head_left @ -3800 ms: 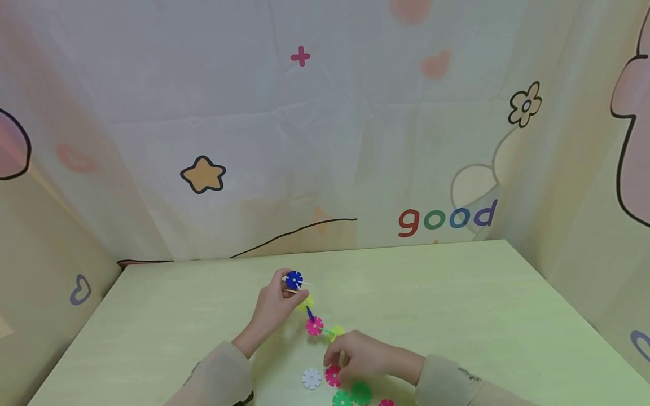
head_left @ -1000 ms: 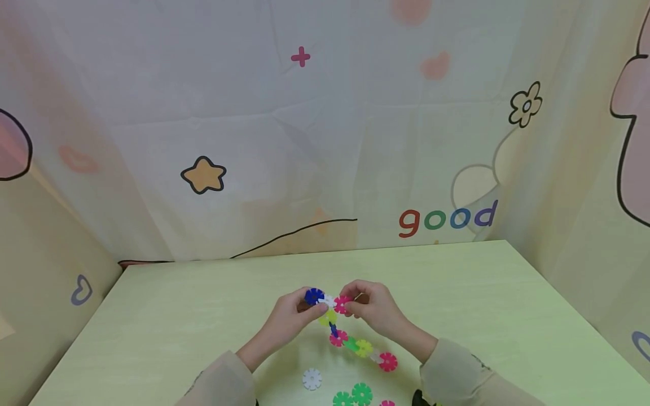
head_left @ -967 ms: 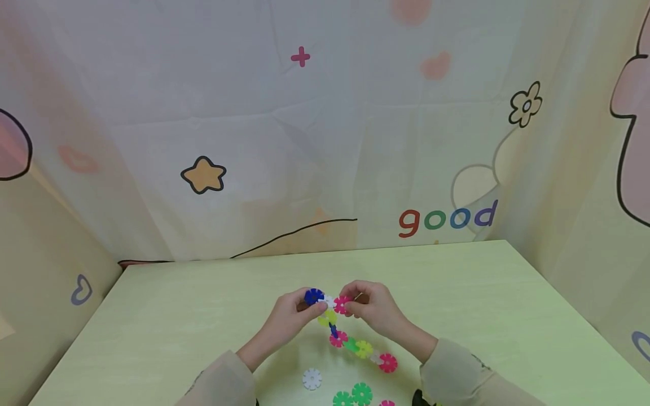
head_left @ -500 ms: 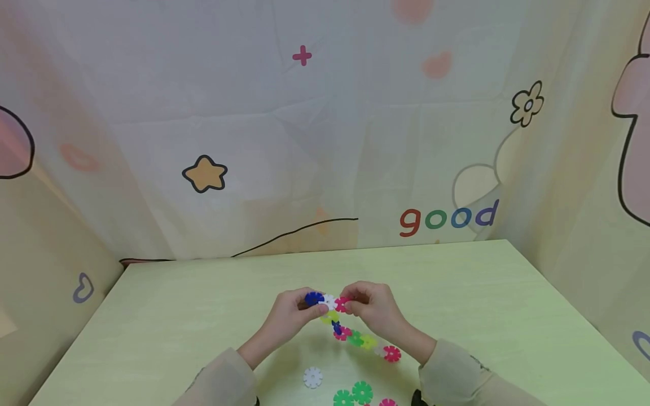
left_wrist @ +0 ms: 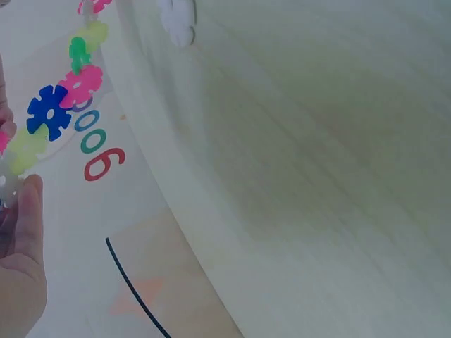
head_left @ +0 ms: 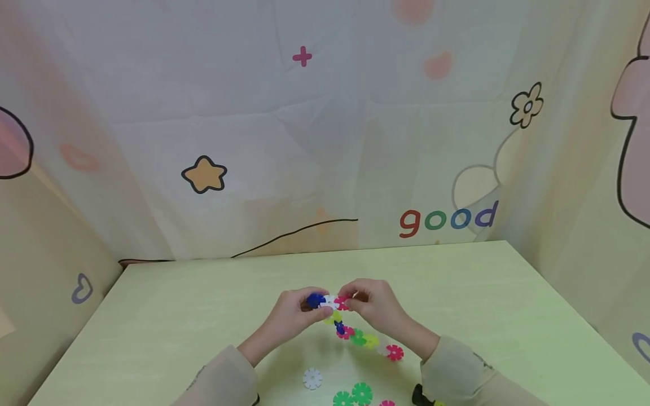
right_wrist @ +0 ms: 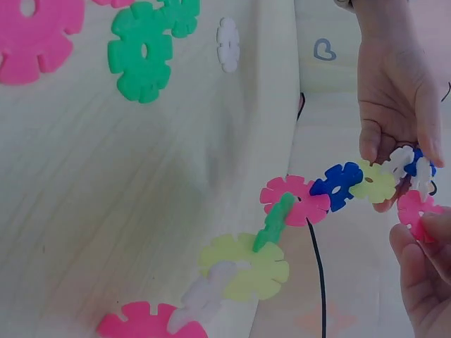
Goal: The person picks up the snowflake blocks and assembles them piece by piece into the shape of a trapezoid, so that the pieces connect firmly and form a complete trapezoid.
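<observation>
Plastic, by its look, made up the multicoloured chain [head_left: 358, 338], which sat at lower centre of the head frame, sloping toward lower right from the left hand [head_left: 293, 313]. That hand's grip pinched the chain's upper end, thumb against the white disc [head_left: 329, 301] beside the blue disc [head_left: 315, 300]. The right hand [head_left: 377, 305] had its grip pinched on the pink disc [head_left: 342, 303], which met the white disc; whether their slots were seated could not be told. Each disc was flat and round, with a notched rim and a small centre hole. They were probably light, stiff, slightly slippery and hard to break; the slotted joints might twist under sideways load, so thumb and finger on both faces, close to the joint, seemed the best hold. At bottom centre, 1 loose white disc [head_left: 312, 379] and 2 green discs [head_left: 362, 393] lay on the pale, faintly streaked surface [head_left: 457, 304].
</observation>
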Demonstrator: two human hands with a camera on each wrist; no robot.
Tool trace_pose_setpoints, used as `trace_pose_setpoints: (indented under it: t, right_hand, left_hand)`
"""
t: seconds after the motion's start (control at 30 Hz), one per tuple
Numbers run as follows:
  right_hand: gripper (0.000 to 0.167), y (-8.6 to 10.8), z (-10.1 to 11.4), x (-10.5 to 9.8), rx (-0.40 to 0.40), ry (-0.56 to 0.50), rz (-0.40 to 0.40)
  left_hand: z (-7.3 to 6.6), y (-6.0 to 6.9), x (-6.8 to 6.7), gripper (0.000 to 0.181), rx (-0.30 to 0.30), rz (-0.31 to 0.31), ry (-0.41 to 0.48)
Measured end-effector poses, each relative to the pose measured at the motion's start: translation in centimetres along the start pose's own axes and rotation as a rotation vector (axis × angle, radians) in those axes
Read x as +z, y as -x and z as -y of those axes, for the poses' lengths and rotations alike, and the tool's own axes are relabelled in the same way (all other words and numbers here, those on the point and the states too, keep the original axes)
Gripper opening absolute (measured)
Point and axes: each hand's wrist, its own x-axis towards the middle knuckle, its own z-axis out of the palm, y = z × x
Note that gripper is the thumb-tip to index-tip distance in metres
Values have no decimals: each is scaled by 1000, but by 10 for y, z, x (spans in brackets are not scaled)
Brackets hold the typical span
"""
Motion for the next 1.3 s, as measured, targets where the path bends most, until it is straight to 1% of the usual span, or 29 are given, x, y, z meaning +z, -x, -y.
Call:
trace_pose_setpoints:
  t: [0.17, 0.23, 0.3, 0.4, 0.5, 0.57, 0.6, 0.7, 0.8, 0.9, 1.0, 1.1, 1.2, 1.3]
  right_hand:
    - [12, -3, -1, 0, -46, 15, 20]
    - [12, -3, -2, 0, -36, 18, 26]
    - [14, -2, -2, 1, -3, 21, 20]
    - [17, -1, -1, 2, 56, 22, -1]
    - [18, 1, 1, 3, 77, 7, 3]
    - [16, 2, 3, 4, 59, -22, 52]
    - [15, 2, 3, 5, 52, -40, 89]
    - [13, 3, 4, 11, 49, -94, 236]
    - [14, 5, 4, 20, 93, -139, 386]
    - [16, 7, 2, 30, 145, -174, 487]
    - [17, 8, -3, 40, 198, -186, 549]
    - [18, 8, -6, 48, 236, -163, 591]
    - [20, 7, -8, 56, 243, -146, 626]
    - [21, 8, -9, 62, 271, -153, 664]
  left_hand:
    - [1, -2, -3, 42, -1, 34, -36]
    - [4, -3, -4, 42, 4, 43, -54]
    - [6, -4, -5, 42, 4, 42, -76]
    - [11, -5, -8, 42, -6, 17, -102]
    - [16, -5, -13, 40, -30, -28, -115]
    - [19, -5, -16, 39, -48, -57, -117]
    - [21, -5, -17, 39, -48, -68, -117]
    - [26, -6, -21, 39, -62, -100, -116]
    - [30, -7, -23, 38, -80, -122, -109]
    - [33, -7, -25, 35, -117, -143, -106]
    - [34, -7, -26, 34, -135, -157, -111]
    - [34, -7, -27, 34, -147, -159, -117]
    - [35, -7, -27, 35, -159, -157, -120]
    - [36, -8, -28, 36, -171, -154, -116]
